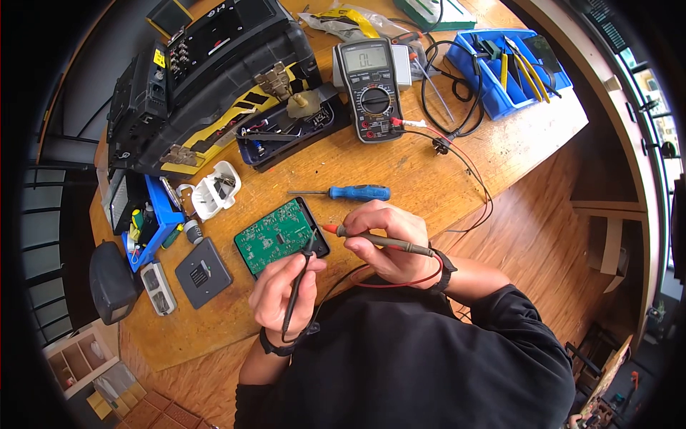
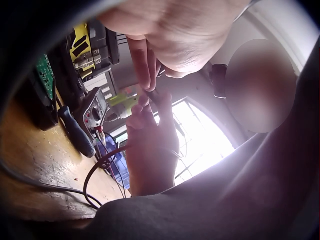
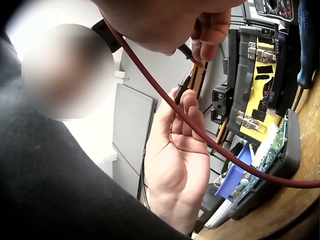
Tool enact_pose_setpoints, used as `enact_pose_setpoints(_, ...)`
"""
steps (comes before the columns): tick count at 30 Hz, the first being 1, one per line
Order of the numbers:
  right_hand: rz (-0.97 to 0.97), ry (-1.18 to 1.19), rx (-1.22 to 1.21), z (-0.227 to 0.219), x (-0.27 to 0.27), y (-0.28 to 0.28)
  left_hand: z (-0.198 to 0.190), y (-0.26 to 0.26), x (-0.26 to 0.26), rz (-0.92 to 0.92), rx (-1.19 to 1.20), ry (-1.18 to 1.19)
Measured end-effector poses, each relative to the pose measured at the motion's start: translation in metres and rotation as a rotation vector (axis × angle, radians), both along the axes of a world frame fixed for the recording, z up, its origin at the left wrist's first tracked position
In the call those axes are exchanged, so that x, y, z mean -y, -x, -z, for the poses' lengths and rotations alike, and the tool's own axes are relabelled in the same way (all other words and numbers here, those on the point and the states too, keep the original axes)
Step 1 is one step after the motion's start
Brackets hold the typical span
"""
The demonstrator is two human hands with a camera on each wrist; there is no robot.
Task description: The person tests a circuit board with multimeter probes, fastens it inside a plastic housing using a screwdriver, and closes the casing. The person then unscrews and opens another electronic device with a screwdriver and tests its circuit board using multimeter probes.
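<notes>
Over scuffed table (image 1: 179, 329), wooden floor (image 1: 514, 214), left hand (image 1: 277, 294) gripping black probe (image 1: 294, 300), right hand (image 1: 396, 227) red-tipped probe (image 1: 404, 245)

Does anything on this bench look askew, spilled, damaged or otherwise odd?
Nothing clearly stands out. The green circuit board sits exposed in its dark housing, and the multimeter shows OL, which fits the black probe and red-tipped probe seemingly held clear of it. Fine board damage would be too small to see.

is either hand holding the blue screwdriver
No, the blue screwdriver lies on the table; the left hand holds a black test probe, the right hand a red-tipped probe.
</notes>
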State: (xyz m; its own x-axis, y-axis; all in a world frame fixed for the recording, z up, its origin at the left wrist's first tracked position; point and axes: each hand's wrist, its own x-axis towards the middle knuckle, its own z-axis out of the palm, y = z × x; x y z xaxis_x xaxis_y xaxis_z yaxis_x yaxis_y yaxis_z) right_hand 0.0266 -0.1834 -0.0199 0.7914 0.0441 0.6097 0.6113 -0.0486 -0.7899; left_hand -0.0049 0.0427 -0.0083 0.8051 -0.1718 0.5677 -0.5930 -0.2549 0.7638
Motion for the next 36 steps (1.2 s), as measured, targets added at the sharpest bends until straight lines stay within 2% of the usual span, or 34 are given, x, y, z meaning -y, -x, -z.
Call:
enact_pose_setpoints(3, -0.016, -0.015, 0.017, -0.002, 0.001, 0.001, 0.000, -0.006, 0.001, 0.014, -0.089, -0.049)
enact_pose_setpoints(11, 0.007, -0.037, 0.045, 0.005, -0.002, 0.005, -0.005, -0.007, 0.000, 0.007, -0.013, -0.100)
enact_pose_setpoints(20, 0.020, -0.037, 0.023, 0.000, -0.004, 0.004, 0.000, -0.006, -0.002, 0.006, -0.071, 0.017)
enact_pose_setpoints(24, -0.036, -0.043, -0.017, 0.015, -0.005, 0.003, -0.006, -0.002, -0.010, -0.017, -0.081, -0.087)
enact_pose_setpoints(25, -0.063, -0.048, -0.146, 0.018, -0.007, 0.006, -0.004, 0.000, -0.015, -0.021, -0.108, -0.094)
enact_pose_setpoints(27, -0.136, -0.087, -0.541, 0.025, -0.013, 0.013, 0.013, 0.010, -0.027, -0.089, -0.210, 0.043)
enact_pose_setpoints(31, -0.281, -0.267, -0.861, 0.040, -0.025, 0.015, 0.037, 0.026, -0.056, -0.219, -0.245, 0.008)
enact_pose_setpoints(32, -0.282, -0.233, -0.808, 0.041, -0.028, 0.014, 0.037, 0.028, -0.059, -0.220, -0.238, -0.017)
enact_pose_setpoints(36, -0.244, -0.210, -0.842, 0.044, -0.040, 0.011, 0.044, 0.028, -0.061, -0.237, -0.180, -0.119)
